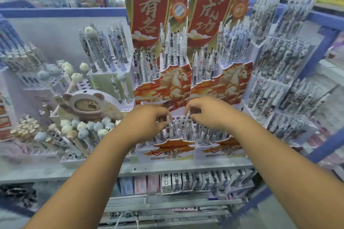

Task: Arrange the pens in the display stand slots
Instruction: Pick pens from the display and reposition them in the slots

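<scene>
Both hands are reaching over the stand [168, 148]: left hand [147, 122] is pinching a pen [168, 121], right hand [206, 112] is pinching another pen [189, 117].

Both my arms stretched forward, bare forearms converging toward center. Left hand [149, 122] palm down, fingers curled, tips pinching something thin, can't tell exactly how. Right hand [206, 112] also palm down, fingers curled in a pinch. Hands close together, fingertips near each other, not touching
</scene>
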`<state>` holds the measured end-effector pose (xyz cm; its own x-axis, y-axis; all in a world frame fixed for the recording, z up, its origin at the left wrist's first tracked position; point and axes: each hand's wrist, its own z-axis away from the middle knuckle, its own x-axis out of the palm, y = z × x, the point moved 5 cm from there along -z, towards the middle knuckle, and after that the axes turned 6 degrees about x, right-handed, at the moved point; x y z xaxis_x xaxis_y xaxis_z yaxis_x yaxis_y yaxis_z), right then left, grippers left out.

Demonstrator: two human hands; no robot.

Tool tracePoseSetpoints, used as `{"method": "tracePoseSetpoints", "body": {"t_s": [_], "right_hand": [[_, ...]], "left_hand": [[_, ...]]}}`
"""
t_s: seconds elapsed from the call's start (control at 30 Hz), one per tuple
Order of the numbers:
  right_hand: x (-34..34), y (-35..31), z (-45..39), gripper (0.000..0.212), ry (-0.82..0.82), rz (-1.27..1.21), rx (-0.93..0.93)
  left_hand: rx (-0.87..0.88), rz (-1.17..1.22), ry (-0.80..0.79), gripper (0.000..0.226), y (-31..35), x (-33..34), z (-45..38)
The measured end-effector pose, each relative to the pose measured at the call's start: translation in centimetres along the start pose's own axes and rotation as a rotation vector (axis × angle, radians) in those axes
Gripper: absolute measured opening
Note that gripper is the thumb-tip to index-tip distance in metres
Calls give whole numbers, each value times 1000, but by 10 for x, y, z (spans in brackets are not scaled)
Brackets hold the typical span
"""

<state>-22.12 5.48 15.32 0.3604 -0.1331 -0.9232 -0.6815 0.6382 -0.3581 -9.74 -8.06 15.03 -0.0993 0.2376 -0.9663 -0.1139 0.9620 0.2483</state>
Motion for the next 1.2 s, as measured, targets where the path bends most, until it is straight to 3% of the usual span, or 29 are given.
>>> {"method": "tracePoseSetpoints", "body": {"t_s": [0.1, 0.23, 0.4, 0.53, 0.77, 0.9, 1.2], "right_hand": [[-2, -1, -1, 7, 61, -136, -14], [-25, 1, 8, 9, 239, -475, -43], [-52, 2, 28, 8, 390, -808, -141], [-64, 6, 42, 18, 489, -961, -144], [-75, 31, 53, 22, 492, -1057, -79], [-83, 45, 64, 13, 490, -1128, -94], [-92, 86, 85, 9, 423, -1215, -105]], "left_hand": [[-45, 98, 85, 8, -3, -3, -1], [-117, 451, 348, 8, -10, -31, 2], [-47, 588, 532, 17, 3, -61, 6], [23, 629, 576, 34, 26, -66, 4], [-11, 753, 632, 23, 56, -69, -12], [-1, 771, 653, 9, 73, -68, -19], [-33, 887, 652, 6, 124, -55, -33]]}}
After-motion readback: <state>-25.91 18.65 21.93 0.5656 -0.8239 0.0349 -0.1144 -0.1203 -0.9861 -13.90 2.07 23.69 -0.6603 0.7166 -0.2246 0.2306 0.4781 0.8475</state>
